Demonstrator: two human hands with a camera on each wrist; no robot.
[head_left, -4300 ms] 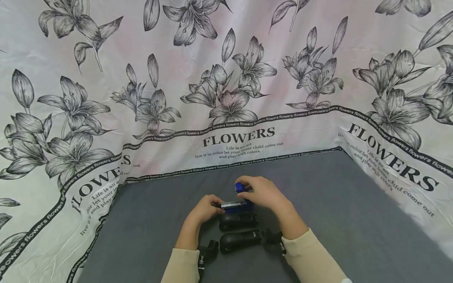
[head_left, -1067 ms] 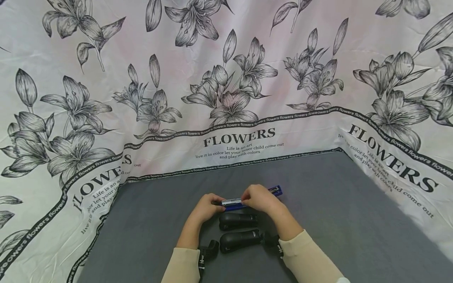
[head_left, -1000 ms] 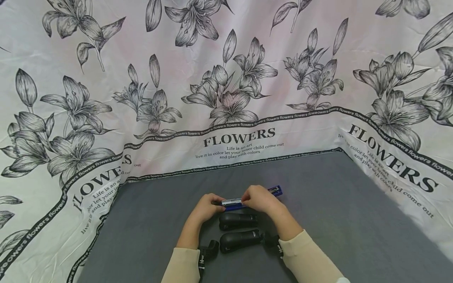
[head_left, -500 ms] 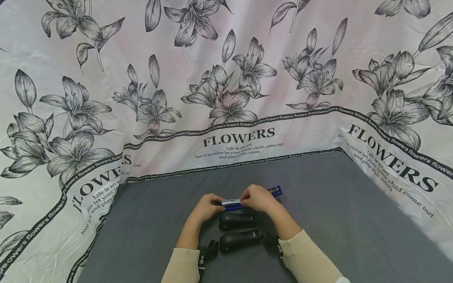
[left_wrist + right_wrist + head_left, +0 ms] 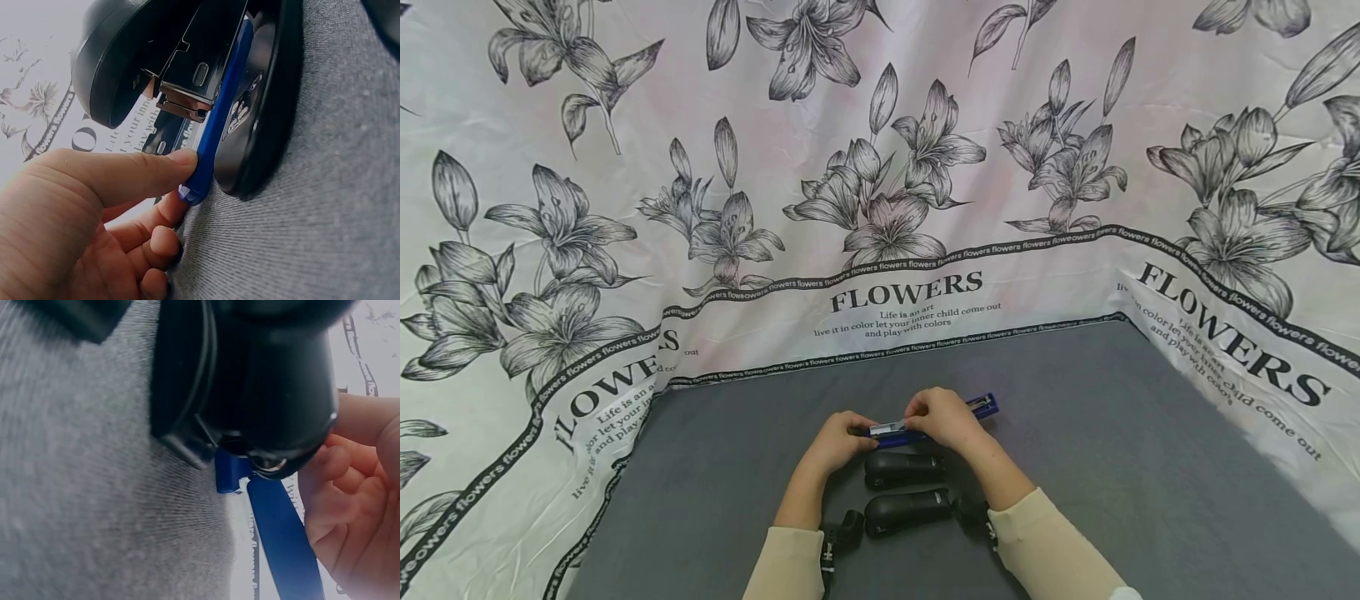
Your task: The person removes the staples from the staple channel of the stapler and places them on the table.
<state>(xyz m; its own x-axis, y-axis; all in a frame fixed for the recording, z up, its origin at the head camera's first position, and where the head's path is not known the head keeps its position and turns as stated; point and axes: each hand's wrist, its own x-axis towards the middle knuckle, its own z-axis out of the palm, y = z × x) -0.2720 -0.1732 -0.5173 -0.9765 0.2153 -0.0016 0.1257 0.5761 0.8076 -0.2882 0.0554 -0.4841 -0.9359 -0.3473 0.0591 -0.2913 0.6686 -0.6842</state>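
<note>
The blue stapler runs left to right: left hand pinches its left end, right hand bends over its middle, hold hidden.

Before you, a white-and-pink fabric backdrop, grey-and-black printed lilies, bold "FLOWERS" lettering, dark lettered bands near its foot, ribbed grey cloth lying below you

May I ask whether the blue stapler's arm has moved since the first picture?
Yes: in the head view, the blue arm has moved right, from below the middle of the central printed FLOWERS to below its last letter.
</note>
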